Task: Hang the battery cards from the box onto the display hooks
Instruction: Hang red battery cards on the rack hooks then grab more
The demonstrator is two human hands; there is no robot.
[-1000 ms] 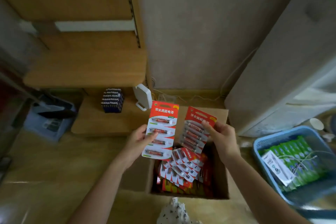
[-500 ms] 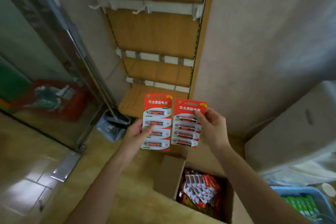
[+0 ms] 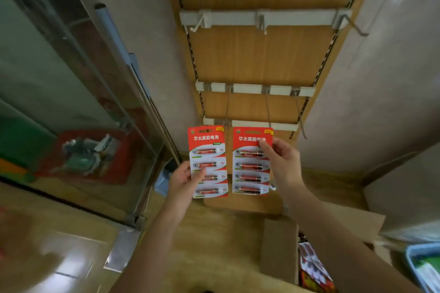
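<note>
Wooden display panel (image 3: 257, 59) upright ahead, three white rails across it; top rail (image 3: 238, 18) carries short hooks (image 3: 262, 25), lower rails carry long wire hooks (image 3: 267, 107) reaching toward the camera; glass door (image 3: 59, 102) at left, red basket (image 3: 78, 157) blurred behind it; cardboard box (image 3: 278, 252) open on the floor lower right, more red cards (image 3: 312, 266) inside; blue basket (image 3: 414, 254) at the right edge. Two battery cards held upright side by side, apart, in front of the lowest rail, neither on a hook; left card (image 3: 209, 162) grasped at its lower left edge by the left hand (image 3: 183, 178), thumb on the front, fingers behind; right card (image 3: 251, 162) pinched at its upper right edge by the right hand (image 3: 283, 164), thumb on the front.
</note>
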